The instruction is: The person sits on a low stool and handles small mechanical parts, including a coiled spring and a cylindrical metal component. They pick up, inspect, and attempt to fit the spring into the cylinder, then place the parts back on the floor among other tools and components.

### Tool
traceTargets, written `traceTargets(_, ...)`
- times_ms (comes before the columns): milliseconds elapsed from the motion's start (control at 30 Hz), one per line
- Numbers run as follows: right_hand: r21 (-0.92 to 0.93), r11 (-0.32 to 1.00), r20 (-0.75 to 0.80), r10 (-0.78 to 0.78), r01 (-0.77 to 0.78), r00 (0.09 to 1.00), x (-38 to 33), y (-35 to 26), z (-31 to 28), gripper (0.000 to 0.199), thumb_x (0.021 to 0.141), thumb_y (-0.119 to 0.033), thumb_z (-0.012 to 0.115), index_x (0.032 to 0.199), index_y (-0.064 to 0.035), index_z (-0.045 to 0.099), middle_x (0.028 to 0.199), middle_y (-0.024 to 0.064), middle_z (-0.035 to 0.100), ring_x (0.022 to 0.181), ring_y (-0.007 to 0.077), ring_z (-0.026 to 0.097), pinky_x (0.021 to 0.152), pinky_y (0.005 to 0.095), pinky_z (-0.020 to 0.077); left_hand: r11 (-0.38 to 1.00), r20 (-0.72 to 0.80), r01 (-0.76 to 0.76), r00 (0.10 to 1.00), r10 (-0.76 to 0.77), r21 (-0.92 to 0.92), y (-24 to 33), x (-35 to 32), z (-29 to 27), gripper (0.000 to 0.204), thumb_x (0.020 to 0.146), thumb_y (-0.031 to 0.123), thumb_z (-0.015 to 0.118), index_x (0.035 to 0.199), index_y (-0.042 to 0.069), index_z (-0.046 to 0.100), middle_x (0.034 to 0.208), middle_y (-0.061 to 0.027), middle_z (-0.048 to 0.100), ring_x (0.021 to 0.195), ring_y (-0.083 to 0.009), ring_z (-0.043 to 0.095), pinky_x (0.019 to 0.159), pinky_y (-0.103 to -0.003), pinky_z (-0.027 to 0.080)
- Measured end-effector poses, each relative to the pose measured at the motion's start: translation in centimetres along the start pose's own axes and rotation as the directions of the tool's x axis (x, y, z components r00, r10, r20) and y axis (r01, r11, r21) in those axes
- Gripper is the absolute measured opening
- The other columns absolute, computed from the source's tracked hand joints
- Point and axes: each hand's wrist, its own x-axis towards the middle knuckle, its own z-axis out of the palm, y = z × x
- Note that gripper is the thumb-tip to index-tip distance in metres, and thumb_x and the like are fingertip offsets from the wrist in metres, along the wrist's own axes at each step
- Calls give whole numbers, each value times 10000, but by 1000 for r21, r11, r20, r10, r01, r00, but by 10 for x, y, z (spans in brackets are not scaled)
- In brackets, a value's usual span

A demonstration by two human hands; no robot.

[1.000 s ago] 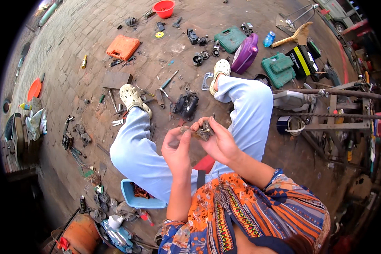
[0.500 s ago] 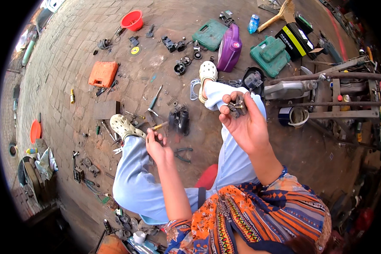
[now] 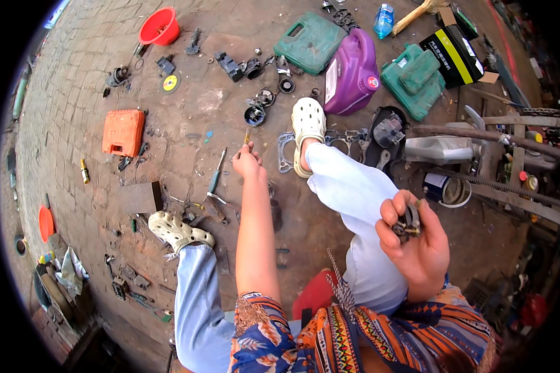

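Note:
My left hand [image 3: 249, 163] is stretched forward over the ground, its fingers closed on a slim yellowish piece [image 3: 247, 137] that points away from me. Just beyond it lie round black cup-like parts [image 3: 254, 115]. Raised near my right knee, my right hand [image 3: 420, 248] grips a small dark metal part [image 3: 409, 225] with a brass-coloured bit, pinched between thumb and fingers. A T-shaped tool with a teal grip [image 3: 215, 180] rests on the ground left of my left forearm. That forearm partly hides a dark cylindrical part [image 3: 275, 211].
A purple jug [image 3: 353, 74], green cases [image 3: 310, 43], a blue bottle [image 3: 384, 21] and a black box [image 3: 452, 55] stand ahead. An orange case [image 3: 123, 132], a dark metal block [image 3: 140, 197] and a red bowl [image 3: 160, 27] are to the left. A metal frame [image 3: 522, 149] stands at right.
My left hand has reached forward and slightly right with the yellowish piece. My right hand, still gripping the dark part, has come lower and to the right. The whole view has shifted.

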Motion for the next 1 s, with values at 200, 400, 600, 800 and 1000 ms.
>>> traceTargets(200,28,992,-16,121,-121,992,3,-5,-5,326,1000,-351,308,987,-51,433,962,120,503,704,194,519,526,270,385,971,9,-145,989,146,189,-14,55,31,222,895,83,569,1061,-18,463,870,-102,669,543,-110,498,513,-237,415)
traceTargets(400,52,997,-47,59,-57,997,5,-11,-12,305,1002,-330,307,998,-52,433,968,116,503,714,189,516,552,271,394,972,86,-36,996,16,233,-11,48,7,310,893,120,590,1167,-11,526,816,-81,666,517,-94,494,462,-230,398)
traceTargets(600,35,996,6,79,-79,997,4,-8,-12,281,1007,-295,327,1049,-46,449,1044,116,525,834,198,552,667,272,435,995,110,98,989,-98,12,0,-39,-59,243,889,153,600,1104,39,598,724,4,534,592,-90,489,491,-221,400)
traceTargets(800,-121,992,141,61,-44,988,0,12,-2,317,1008,-221,323,1184,9,452,1163,117,520,1095,255,548,893,352,461,996,251,83,965,-76,-16,27,-194,-99,207,870,132,629,1038,12,619,709,19,530,573,-80,465,521,-230,382)
traceTargets(1000,69,963,321,227,-262,920,-34,60,23,388,1011,-252,301,1216,46,441,1217,142,498,1206,258,467,1024,378,390,952,329,-293,911,250,88,68,-334,-126,174,856,93,635,1011,16,623,683,39,513,569,-40,437,519,-195,346)
